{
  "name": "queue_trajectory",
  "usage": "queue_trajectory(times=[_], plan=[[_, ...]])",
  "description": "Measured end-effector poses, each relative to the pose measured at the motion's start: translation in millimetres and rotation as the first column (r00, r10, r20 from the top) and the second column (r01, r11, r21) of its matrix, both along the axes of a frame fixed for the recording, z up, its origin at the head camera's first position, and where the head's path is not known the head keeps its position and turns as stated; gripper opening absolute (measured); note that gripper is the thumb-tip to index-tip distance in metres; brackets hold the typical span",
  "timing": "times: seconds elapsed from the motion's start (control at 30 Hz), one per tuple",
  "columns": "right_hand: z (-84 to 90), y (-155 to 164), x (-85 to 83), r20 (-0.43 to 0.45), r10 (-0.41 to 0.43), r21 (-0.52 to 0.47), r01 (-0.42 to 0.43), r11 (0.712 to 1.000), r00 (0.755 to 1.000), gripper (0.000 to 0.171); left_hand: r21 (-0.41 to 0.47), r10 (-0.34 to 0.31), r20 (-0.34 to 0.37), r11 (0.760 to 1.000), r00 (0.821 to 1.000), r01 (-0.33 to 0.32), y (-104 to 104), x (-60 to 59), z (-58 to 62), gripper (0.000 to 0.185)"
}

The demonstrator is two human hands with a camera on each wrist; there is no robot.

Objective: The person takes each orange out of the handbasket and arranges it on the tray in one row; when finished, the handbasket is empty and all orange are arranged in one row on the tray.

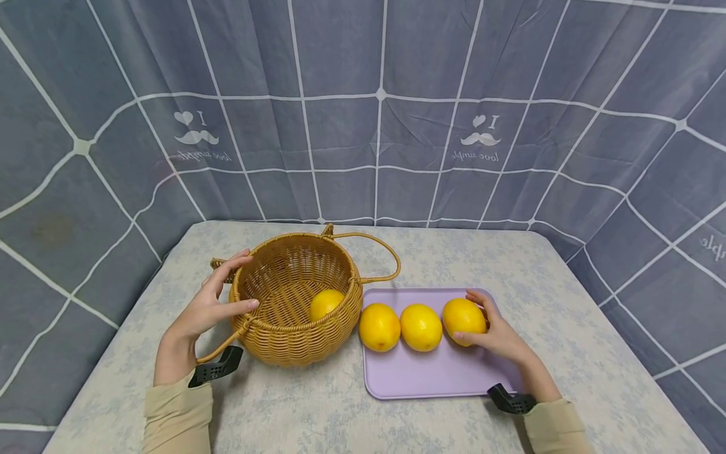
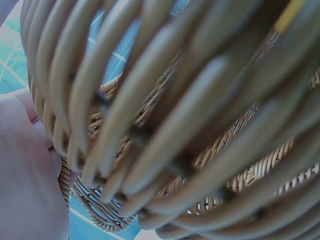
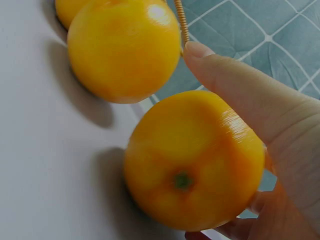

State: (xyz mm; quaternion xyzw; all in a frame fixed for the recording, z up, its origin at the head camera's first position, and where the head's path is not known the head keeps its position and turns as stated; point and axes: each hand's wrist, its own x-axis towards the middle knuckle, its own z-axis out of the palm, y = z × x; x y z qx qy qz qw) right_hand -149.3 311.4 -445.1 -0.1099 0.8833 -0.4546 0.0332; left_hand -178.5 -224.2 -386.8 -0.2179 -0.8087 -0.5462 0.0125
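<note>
The left hand [image 1: 211,307] gripped the wicker basket [image 1: 295,302] at its rim; the right hand [image 1: 499,336] curled round the rightmost orange [image 1: 464,317] on the purple tray [image 1: 431,378] — its green stem end showed only at the right wrist.

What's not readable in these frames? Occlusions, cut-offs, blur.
- Head view: the orange in the basket is half hidden by the wicker basket wall.
- Head view: right hand fingertips are behind the rightmost orange, so whether it is lifted off the purple tray is unclear.
- Left wrist view: blurred weave fills the frame; only a blurred edge of the left hand shows.
- Right wrist view: the third orange is cut off by the top edge.
</note>
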Motion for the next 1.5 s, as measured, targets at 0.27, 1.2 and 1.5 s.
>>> queue_trajectory(times=[0.27, 1.2, 1.5], plan=[[25.6, -3.5, -2.3, -0.077, 0.057, -0.027, -0.059, 0.998, 0.995, 0.087, 0.006, 0.003, 0.002, 1.000, 1.000, -0.003, -0.8, 0.6, 0.2, 0.076], [103.9, -61.8, -38.0, -0.194, 0.233, 0.006, -0.236, 0.972, 0.953, 0.091, 0.007, -0.005, -0.009, 1.000, 1.000, 0.005, -0.9, -0.4, -0.5, 0.076], [146.2, -110.7, -33.1, -0.194, 0.308, 0.000, -0.314, 0.949, 0.931, 0.085, 0.002, -0.007, -0.012, 1.000, 1.000, 0.007, -0.3, 1.0, -0.4, 0.075]])
